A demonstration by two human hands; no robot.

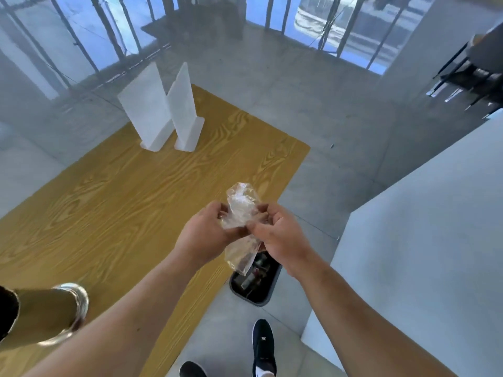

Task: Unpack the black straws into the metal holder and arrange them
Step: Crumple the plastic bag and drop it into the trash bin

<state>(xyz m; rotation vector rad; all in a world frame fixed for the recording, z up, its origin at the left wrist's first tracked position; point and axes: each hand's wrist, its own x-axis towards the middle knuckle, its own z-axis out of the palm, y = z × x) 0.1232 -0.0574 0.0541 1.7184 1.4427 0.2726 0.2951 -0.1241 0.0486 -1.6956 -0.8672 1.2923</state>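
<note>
Above the bin [254,284] at 6 o'clock | left hand [202,235] and right hand [277,235] both pinching empty wrapper [241,213] | crumple tight, drop straight down, clear of table [122,200].

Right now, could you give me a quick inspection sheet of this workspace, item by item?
Surface: wooden table, yellow grain, mostly bare.
Job's things: crumpled clear wrapper held in both hands past the table's edge; metal holder at the table's near left edge; no straws clearly seen.
Clutter: two white stands upright at the far end.
Hands: left hand and right hand both closed on the wrapper.
Cables: nothing seen.
Surroundings: grey floor, dark bin below the hands, white counter at right, railing and windows beyond, the person's black shoes.
</note>
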